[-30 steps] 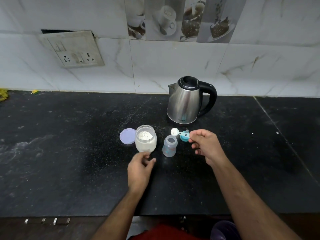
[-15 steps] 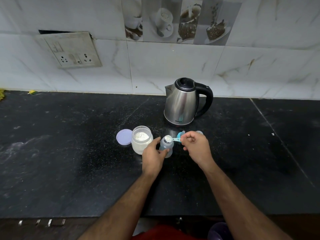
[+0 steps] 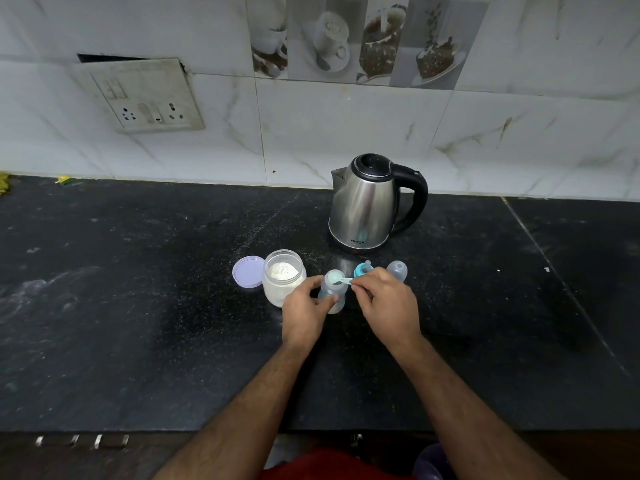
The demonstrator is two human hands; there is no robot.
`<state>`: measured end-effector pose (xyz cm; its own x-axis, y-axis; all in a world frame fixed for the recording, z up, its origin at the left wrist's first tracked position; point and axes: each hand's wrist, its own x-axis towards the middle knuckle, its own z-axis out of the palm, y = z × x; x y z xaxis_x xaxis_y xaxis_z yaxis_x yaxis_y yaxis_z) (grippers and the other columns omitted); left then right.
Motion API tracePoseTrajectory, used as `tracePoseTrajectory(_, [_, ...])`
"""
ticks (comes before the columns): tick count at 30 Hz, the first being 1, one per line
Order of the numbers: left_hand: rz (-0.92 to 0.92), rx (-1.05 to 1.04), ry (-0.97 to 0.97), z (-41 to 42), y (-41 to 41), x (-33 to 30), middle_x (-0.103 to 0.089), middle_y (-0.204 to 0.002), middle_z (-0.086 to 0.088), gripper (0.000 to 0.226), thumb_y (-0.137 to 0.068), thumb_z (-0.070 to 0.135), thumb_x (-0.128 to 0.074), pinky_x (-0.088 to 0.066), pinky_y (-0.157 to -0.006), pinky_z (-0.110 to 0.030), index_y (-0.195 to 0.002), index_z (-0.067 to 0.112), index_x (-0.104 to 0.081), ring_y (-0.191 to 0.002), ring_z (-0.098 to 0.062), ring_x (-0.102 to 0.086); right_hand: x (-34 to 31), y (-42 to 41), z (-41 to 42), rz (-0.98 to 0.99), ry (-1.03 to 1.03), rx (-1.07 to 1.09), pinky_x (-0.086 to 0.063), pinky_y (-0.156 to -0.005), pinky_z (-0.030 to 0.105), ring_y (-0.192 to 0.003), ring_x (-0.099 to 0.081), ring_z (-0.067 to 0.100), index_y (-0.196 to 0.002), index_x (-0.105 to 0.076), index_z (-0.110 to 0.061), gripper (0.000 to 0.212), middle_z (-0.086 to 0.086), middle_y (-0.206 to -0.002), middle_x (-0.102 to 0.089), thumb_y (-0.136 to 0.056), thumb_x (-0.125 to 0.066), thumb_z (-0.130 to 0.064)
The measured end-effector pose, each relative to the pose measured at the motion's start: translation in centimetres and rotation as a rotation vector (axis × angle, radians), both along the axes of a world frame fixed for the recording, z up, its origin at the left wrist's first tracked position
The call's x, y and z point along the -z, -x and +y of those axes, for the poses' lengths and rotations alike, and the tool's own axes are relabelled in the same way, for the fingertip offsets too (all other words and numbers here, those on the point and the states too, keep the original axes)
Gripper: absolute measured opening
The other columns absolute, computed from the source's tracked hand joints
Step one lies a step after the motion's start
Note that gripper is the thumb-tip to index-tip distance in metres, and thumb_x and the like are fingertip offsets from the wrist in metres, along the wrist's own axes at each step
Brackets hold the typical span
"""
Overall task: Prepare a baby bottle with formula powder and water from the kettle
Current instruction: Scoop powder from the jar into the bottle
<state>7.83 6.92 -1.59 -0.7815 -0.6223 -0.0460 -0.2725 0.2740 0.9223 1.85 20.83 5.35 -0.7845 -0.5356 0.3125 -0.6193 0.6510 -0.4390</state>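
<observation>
Powder: right hand (image 3: 388, 299) is pinching the scoop (image 3: 341, 280) over the bottle (image 3: 333, 292).
Bottle: left hand (image 3: 304, 311) fingers are holding it.
Left: kettle (image 3: 367, 206) water, teat (image 3: 363, 269).

A home kitchen. A dark speckled stone counter (image 3: 138, 306) runs along a wall of pale marbled tiles (image 3: 346, 133), with a strip of tiles printed with coffee cups (image 3: 356, 36) at the far top. A steel electric kettle (image 3: 363, 206) stands by the wall, and a worn socket panel (image 3: 145, 95) is set in the wall at far left.
</observation>
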Motion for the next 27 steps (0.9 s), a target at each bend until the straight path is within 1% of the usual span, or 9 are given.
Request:
tracePoseTrajectory(3, [-0.005,0.005,-0.004,-0.1,0.0,-0.1,-0.073,-0.096,0.016,0.041,-0.077,0.028,-0.083,-0.058,-0.079,-0.032,-0.115,0.027,-0.068,-0.074,-0.001,-0.069,0.0,-0.1,-0.1,0.003,-0.034,0.001,-0.056,-0.059,0.042,-0.077,-0.067,0.023,-0.090,-0.077,-0.016,0.011,0.003,-0.089,-0.068,-0.091,-0.067,-0.020])
tracePoseTrajectory(8, [-0.004,0.006,-0.005,-0.1,-0.1,-0.2,-0.073,-0.097,0.015,0.041,-0.077,0.027,-0.083,-0.058,-0.079,-0.032,-0.115,0.026,-0.068,-0.075,-0.002,-0.069,-0.2,-0.2,-0.1,-0.009,0.010,0.024,-0.056,-0.061,0.041,-0.076,-0.067,0.019,-0.090,-0.077,-0.017,0.008,0.000,-0.090,-0.069,-0.090,-0.069,-0.019])
tracePoseTrajectory(10, [-0.006,0.002,-0.008,-0.1,-0.1,-0.2,-0.072,-0.098,0.016,0.041,-0.077,0.026,-0.083,-0.058,-0.080,-0.032,-0.115,0.026,-0.067,-0.075,-0.001,-0.069,-0.2,-0.1,-0.1,-0.029,0.047,0.051,-0.054,-0.061,0.038,-0.074,-0.065,0.017,-0.092,-0.077,-0.018,0.008,-0.003,-0.090,-0.070,-0.089,-0.069,-0.019])
tracePoseTrajectory(12, [-0.007,-0.004,-0.010,0.0,-0.2,-0.5,-0.071,-0.100,0.017,0.044,-0.078,0.024,-0.083,-0.057,-0.081,-0.029,-0.118,0.024,-0.066,-0.076,-0.001,-0.069,-0.4,0.1,-0.1,-0.047,0.095,0.089,-0.053,-0.061,0.035,-0.071,-0.064,0.014,-0.093,-0.077,-0.019,0.008,-0.005,-0.090,-0.070,-0.089,-0.070,-0.020])
tracePoseTrajectory(15, [0.010,-0.032,-0.022,0.3,-0.7,-0.7,-0.069,-0.106,0.018,0.046,-0.078,0.023,-0.083,-0.055,-0.081,-0.024,-0.121,0.022,-0.065,-0.077,0.003,-0.068,-0.8,0.4,-0.1,-0.081,0.159,0.130,-0.055,-0.066,0.038,-0.067,-0.062,0.009,-0.092,-0.077,-0.020,0.007,-0.007,-0.089,-0.070,-0.088,-0.071,-0.021])
tracePoseTrajectory(17, [0.022,-0.066,-0.022,0.3,-1.3,-0.7,-0.069,-0.108,0.016,0.045,-0.079,0.023,-0.082,-0.053,-0.077,-0.016,-0.121,0.020,-0.065,-0.076,0.005,-0.068,-1.1,0.7,-0.3,-0.107,0.224,0.148,-0.056,-0.067,0.040,-0.066,-0.063,0.009,-0.089,-0.076,-0.019,0.005,-0.007,-0.088,-0.070,-0.087,-0.071,-0.020])
tracePoseTrajectory(20, [0.036,-0.109,-0.013,-0.3,-2.9,-0.2,-0.071,-0.093,0.016,0.031,-0.080,0.019,-0.081,-0.048,-0.067,-0.007,-0.109,0.018,-0.071,-0.070,0.006,-0.066,-1.9,1.0,-1.1,-0.124,0.299,0.146,-0.056,-0.069,0.039,-0.065,-0.063,0.010,-0.086,-0.076,-0.017,0.005,-0.008,-0.086,-0.069,-0.086,-0.072,-0.016])
tracePoseTrajectory(24, [0.063,-0.217,0.003,-2.5,-5.1,0.5,-0.072,-0.084,0.010,0.019,-0.079,0.016,-0.082,-0.056,-0.072,-0.021,-0.089,0.026,-0.070,-0.066,0.001,-0.064,-3.3,1.5,-3.4,-0.230,0.313,0.094,-0.052,-0.071,0.029,-0.069,-0.062,0.008,-0.086,-0.077,-0.017,0.007,-0.009,-0.078,-0.070,-0.086,-0.071,-0.016])
tracePoseTrajectory(27, [0.058,-0.285,-0.001,-4.7,-6.0,0.5,-0.073,-0.086,0.009,0.020,-0.078,0.016,-0.082,-0.056,-0.072,-0.018,-0.091,0.024,-0.069,-0.069,0.000,-0.066,-4.1,1.7,-6.1,-0.230,0.186,0.017,-0.052,-0.068,0.032,-0.070,-0.063,0.012,-0.085,-0.077,-0.023,0.009,-0.009,-0.070,-0.068,-0.085,-0.068,-0.021])
